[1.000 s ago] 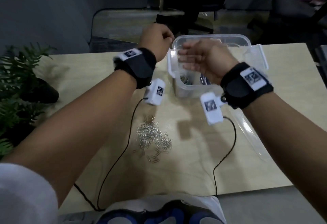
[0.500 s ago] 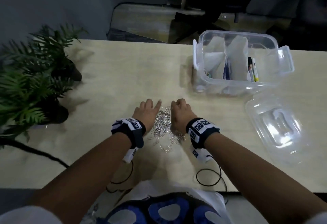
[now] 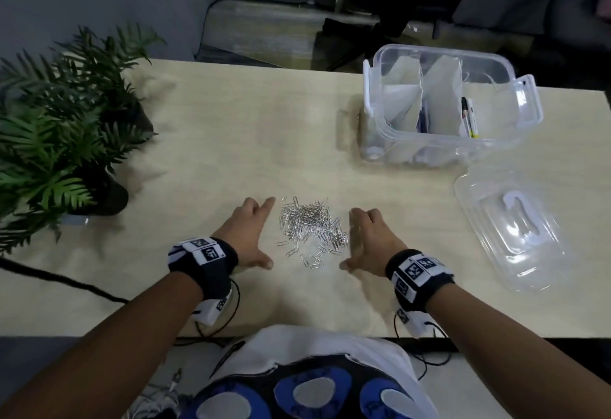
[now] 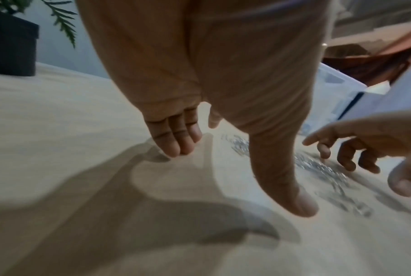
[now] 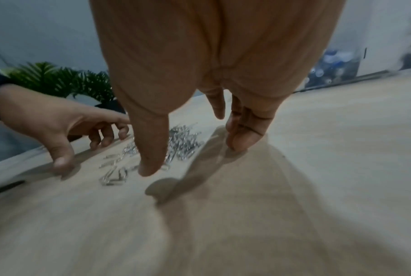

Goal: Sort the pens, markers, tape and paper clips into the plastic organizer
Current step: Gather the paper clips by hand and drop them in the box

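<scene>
**Hands flanking paper-clip pile on bench**

Paper clips [image 3: 310, 230]: loose silver heap on the light wood bench [image 3: 205, 141], near the front edge, centred between both hands. A few strays lie toward the person, approx. at the front of the heap.

Left hand [image 3: 248, 236]: spread, fingers straight to slightly bent, thumb splayed toward the person. Sits just beside the pile's left side; holds nothing. In the left wrist view the fingertips [image 4: 176, 147] and the thumb tip reach the bench surface.

Right hand [image 3: 367, 240]: same config., mirrored. Spread, thumb splayed toward the person, just beside the pile's right side; holds nothing. The right wrist view shows the thumb over the near strays; contact w/ clips cannot be confirmed (blur).

Plastic organizer [image 3: 446, 111]: clear box, lid off, at the far right of the bench, well apart from the pile. White divider sheets stand inside, splitting it into compartments. A marker [image 3: 469, 117] w/ white barrel and black cap leans in a right-hand compartment; a dark blue item sits in the middle one, type not readable.

Lid [image 3: 509, 230]: clear, lies flat on the bench just in front of the organizer, right of the right hand.

Potted plant [image 3: 66, 121]: green fronds, dark pot, at the left of the bench.

Wrist units: black bands w/ coded tags on both wrists; black cables trail to the front edge.
</scene>
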